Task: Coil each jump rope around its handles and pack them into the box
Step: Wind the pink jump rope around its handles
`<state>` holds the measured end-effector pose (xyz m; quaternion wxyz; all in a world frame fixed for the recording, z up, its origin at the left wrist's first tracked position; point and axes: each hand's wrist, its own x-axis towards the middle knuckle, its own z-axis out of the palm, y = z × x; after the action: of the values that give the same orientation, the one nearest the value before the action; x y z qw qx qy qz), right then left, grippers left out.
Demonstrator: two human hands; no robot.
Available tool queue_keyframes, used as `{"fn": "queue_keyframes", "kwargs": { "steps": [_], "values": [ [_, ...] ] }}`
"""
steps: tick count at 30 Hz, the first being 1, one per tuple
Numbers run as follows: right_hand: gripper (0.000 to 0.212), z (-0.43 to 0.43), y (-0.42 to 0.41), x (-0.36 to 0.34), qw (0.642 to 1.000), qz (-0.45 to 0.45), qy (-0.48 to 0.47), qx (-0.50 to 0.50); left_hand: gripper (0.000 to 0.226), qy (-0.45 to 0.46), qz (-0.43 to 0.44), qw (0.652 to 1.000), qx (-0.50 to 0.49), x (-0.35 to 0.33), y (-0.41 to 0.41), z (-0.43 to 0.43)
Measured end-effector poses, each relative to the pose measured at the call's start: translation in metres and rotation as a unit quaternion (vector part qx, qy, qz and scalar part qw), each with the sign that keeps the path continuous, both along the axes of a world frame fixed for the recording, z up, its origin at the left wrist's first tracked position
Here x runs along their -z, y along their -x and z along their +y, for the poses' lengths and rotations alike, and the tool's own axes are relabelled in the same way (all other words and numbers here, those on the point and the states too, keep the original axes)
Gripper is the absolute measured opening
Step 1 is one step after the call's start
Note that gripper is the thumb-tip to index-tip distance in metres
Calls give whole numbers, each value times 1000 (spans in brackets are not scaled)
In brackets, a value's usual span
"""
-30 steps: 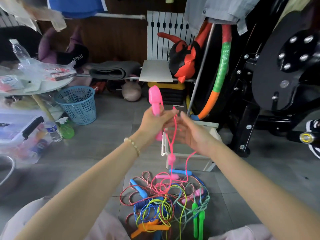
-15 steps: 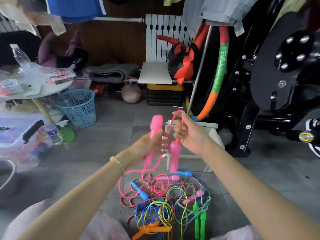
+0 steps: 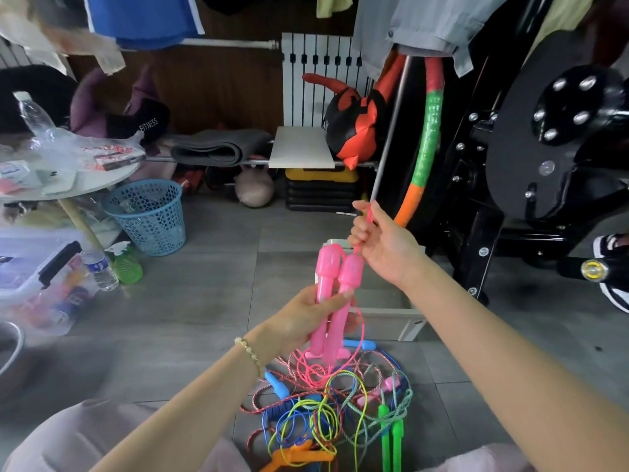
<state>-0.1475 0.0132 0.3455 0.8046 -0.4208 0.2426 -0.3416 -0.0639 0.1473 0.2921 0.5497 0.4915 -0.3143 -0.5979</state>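
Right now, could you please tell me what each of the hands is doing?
Left hand: grips both pink handles together.
Right hand: fingers curled round the pink rope.

Pink handles (image 3: 332,301), pink cord (image 3: 361,338), blue basket (image 3: 146,216)

Head-worn camera looks forward and down, close over the floor (image 3: 218,294).

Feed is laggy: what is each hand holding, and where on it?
Left hand grips both pink handles around their middles, side by side; right hand pinches the pink cord above them.
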Motion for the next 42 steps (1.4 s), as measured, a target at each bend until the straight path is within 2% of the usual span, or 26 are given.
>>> {"fn": "queue_keyframes", "kwargs": {
  "steps": [2,4,6,8,9,11,15,19,25,28,33,35,42],
  "values": [
    [41,-2,4,1,981,157,110,-40,16,12,11,1000,-13,-5,-1,-3],
    [47,1,9,2,912,331,237,-54,23,25,7,999,-18,-10,-4,-5],
    [44,8,12,7,867,391,309,-5,23,27,-22,999,-21,-13,-8,-6],
    [29,20,15,9,872,314,373,49,24,28,-48,998,-12,-13,-12,-7],
    [23,25,16,9,877,262,401,46,27,31,-56,998,-2,-14,-12,-7],
    [32,31,16,6,872,211,442,-10,29,42,-72,996,22,-15,-10,-7],
    [47,34,13,-3,885,193,419,-65,26,60,-76,992,80,-23,-9,-4],
    [50,30,15,-8,887,176,416,-98,29,57,-71,992,90,-25,-15,-1],
    [41,24,17,-2,874,200,442,-15,19,55,-59,993,83,-27,-20,0],
    [43,19,18,-5,860,223,460,-5,22,65,-111,989,71,-28,-20,1],
    [52,18,20,-9,888,184,420,-16,26,88,-112,988,60,-31,-12,1],
    [54,20,19,-9,885,184,427,-4,26,90,-101,989,64,-31,-10,0],
    [45,24,21,-10,896,183,405,3,43,98,-100,989,56,-26,-1,2]
  ]
}}
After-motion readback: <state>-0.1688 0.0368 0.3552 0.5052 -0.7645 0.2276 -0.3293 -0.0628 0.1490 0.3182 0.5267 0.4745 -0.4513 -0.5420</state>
